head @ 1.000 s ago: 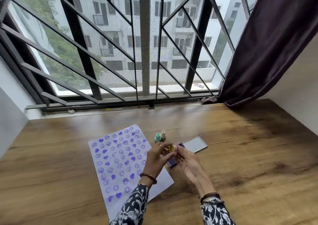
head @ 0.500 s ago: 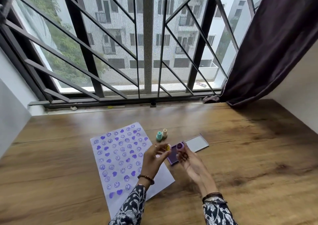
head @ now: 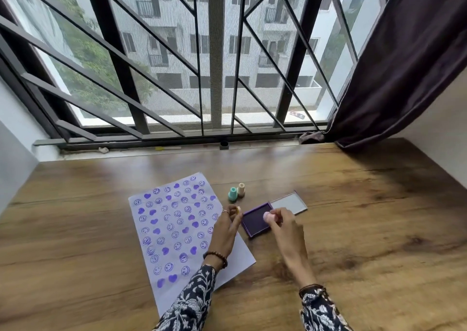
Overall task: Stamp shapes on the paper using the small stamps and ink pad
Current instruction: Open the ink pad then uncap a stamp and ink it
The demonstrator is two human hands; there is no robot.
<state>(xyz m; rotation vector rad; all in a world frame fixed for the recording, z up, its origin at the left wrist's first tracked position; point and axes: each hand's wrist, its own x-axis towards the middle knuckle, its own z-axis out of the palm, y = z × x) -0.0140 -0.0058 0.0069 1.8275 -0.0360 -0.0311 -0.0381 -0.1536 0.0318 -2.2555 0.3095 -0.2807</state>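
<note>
**Pink stamp over the ink pad, yellow one parked in my other hand**

So here's where I'm at. My right hand point(head: 283, 223) is pinched around a small pink stamp point(head: 267, 216), held right over the near-right edge of the purple ink pad point(head: 256, 219). Can't quite tell if the stamp face is touching the pad or just above it, it's a bit blurry there. My left hand point(head: 227, 227) is closed on a little yellow stamp point(head: 237, 209), sitting over the right edge of the paper point(head: 174, 229), just beside the pad.

The paper lies on the wooden surface point(head: 366, 229) and it's mostly covered with purple smiley faces and hearts. The pad's clear lid point(head: 289, 202) lies flat touching the pad's far-right side. Two more stamps stand upright just beyond the pad, touching each other: a teal stamp point(head: 232, 194) and a beige stamp point(head: 241, 189).
</note>
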